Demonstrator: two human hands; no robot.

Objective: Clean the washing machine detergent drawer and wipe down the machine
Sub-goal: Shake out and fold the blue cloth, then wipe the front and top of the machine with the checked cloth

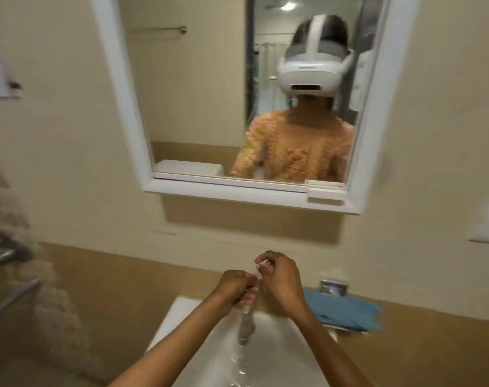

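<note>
Apparently a wetting-up step at the white ceramic sink [182, 314]: left grip [236, 286] closed round the running chrome tap [246, 325], right grip [279, 277] curled, contents untellable; washing machine and drawer unseen, so next calls for taking the folded blue cloth [346, 311] beside the tap.

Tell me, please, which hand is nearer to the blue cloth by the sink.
Right. The right hand is just left of the blue cloth; the left hand is farther left, beyond it, above the tap.
</note>
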